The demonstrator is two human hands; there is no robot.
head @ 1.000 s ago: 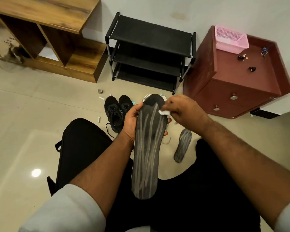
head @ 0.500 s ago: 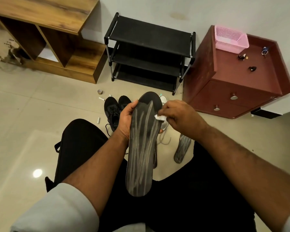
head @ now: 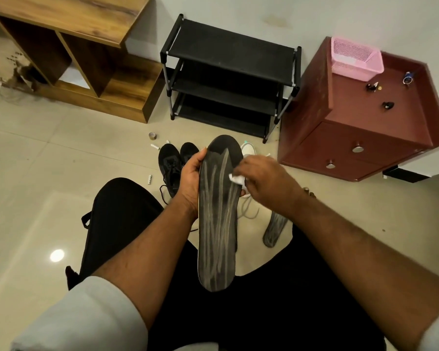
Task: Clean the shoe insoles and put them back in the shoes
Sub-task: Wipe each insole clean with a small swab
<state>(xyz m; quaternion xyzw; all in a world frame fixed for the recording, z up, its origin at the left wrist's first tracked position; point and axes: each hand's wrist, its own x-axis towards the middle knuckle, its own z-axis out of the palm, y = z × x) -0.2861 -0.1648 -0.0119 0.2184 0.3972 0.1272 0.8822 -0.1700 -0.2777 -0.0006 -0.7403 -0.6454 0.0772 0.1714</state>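
Left hand (head: pixel 190 183) grips the streaked insole (head: pixel 217 219) upright by its edge; right hand (head: pixel 266 182) pinches a white wipe (head: pixel 236 179) against it

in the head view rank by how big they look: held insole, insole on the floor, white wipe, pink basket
1. held insole, though it is nearest the camera
2. insole on the floor, partly hidden, and pink basket: too close to rank
3. white wipe

The person wears a light grey short-sleeved top, its loose left sleeve (head: pixel 86 315) ending above the elbow, and black trousers (head: pixel 119 224) over both legs. Both forearms are bare.
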